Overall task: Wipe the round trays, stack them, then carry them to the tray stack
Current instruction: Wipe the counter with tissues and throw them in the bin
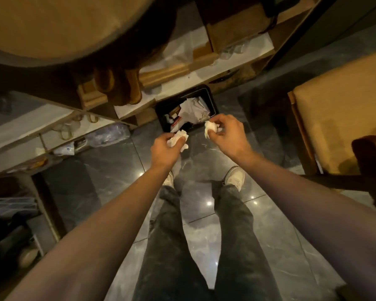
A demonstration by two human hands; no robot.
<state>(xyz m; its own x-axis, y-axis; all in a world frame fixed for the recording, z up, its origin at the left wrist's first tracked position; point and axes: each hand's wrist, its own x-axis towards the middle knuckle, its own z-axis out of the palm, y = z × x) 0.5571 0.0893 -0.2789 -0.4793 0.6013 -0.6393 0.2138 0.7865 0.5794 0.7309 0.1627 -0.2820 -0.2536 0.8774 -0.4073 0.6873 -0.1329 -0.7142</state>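
I look straight down at the floor. My left hand (165, 148) is shut on a crumpled white tissue (179, 137). My right hand (228, 133) pinches a second crumpled white tissue (211, 127). Both hands hover just short of a black rectangular waste bin (212, 98) on the floor, which holds white paper and other scraps. A large round tan tray (59, 27) fills the upper left of the view, close to the camera.
Wooden shelving (178, 83) with white boards, boxes, glass jars and plastic bags runs along the left and top. A tan-cushioned wooden chair (339, 114) stands at right. My legs and white shoes stand on the glossy grey tiled floor (91, 177).
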